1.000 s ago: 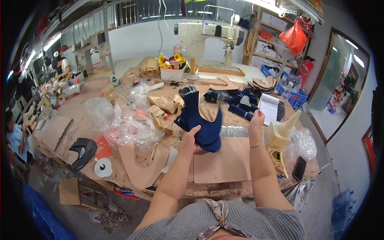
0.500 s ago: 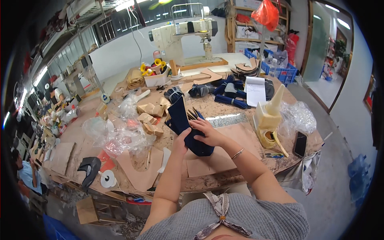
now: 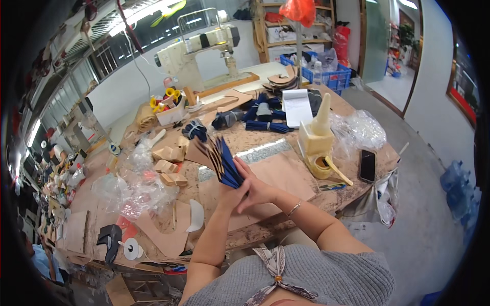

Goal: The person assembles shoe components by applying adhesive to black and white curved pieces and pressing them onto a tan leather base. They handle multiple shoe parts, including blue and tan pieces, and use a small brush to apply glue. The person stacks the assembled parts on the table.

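Note:
A fanned stack of dark blue and tan flat pieces (image 3: 228, 166) stands up between my hands above the table. My left hand (image 3: 232, 198) is closed around the lower end of the stack. Pressed against its right side is my right hand (image 3: 256, 188), fingers together along the edges. Its palm meets my left hand at the bottom. Behind the stack lies a tied dark blue bundle (image 3: 195, 130). A tan sheet (image 3: 286, 176) lies beneath my hands, next to a shiny metal strip (image 3: 265, 149).
To the right stand a yellowed glue bottle (image 3: 317, 137) and a black phone (image 3: 367, 166). More tied bundles (image 3: 268, 126) and a notepad (image 3: 297, 108) lie behind. Crumpled plastic (image 3: 138, 194), a white spool (image 3: 132, 248) and tan cut pieces (image 3: 166, 232) are at left. A sewing machine (image 3: 199, 58) stands at the back.
The stack has been turned and raised, so its fanned blue and tan edges now show. My right hand has come down beside my left. The view has swung to the right.

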The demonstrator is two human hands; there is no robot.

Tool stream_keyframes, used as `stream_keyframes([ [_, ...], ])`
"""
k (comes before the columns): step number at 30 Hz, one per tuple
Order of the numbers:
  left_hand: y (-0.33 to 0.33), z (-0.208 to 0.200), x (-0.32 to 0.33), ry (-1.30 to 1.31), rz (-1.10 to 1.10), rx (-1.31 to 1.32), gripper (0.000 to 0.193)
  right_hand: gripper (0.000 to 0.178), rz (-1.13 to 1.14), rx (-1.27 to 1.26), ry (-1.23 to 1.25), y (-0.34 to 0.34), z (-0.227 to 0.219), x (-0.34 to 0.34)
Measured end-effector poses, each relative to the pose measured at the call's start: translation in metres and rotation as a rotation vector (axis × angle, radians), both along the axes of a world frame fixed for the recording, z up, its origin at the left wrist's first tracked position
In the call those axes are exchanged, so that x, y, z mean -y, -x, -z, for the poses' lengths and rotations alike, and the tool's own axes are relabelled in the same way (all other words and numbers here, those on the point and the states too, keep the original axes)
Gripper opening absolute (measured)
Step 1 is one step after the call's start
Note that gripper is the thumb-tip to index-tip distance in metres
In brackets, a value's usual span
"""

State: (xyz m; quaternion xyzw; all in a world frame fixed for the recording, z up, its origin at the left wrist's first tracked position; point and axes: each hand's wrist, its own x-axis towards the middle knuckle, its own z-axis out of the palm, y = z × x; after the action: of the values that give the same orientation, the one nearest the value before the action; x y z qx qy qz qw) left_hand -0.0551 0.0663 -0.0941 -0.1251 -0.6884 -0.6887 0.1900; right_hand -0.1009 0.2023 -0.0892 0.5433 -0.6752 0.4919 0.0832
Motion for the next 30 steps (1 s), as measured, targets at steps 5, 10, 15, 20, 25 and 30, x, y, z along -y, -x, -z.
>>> stream_keyframes([
  [5, -0.001, -0.045, -0.013, -0.516, 0.098, -0.119, 0.053, 0.123, 0.145, -0.011, 0.009, -0.016, -0.016, -0.013],
  [10, 0.001, -0.070, 0.008, -0.815, 0.510, -0.294, 0.081, 0.083, 0.561, 0.659, 0.495, -0.004, 0.014, -0.036],
  [15, -0.001, -0.042, 0.013, -0.926, 0.620, -0.226, 0.084, 0.047, -0.718, 1.490, 0.670, -0.020, 0.007, -0.044],
  [20, -0.002, -0.019, 0.017, -0.851, 0.481, -0.151, 0.078, 0.045, -0.298, 1.403, 0.622, -0.027, 0.005, -0.033],
  [25, -0.001, 0.005, 0.016, -0.877, -0.044, 0.192, 0.059, 0.049, -0.200, 1.325, 0.700, -0.027, 0.014, -0.029],
  [30, 0.001, 0.032, 0.022, -0.889, 0.250, 0.104, 0.039, 0.058, -0.050, 1.170, 0.626, -0.028, 0.023, -0.035],
])
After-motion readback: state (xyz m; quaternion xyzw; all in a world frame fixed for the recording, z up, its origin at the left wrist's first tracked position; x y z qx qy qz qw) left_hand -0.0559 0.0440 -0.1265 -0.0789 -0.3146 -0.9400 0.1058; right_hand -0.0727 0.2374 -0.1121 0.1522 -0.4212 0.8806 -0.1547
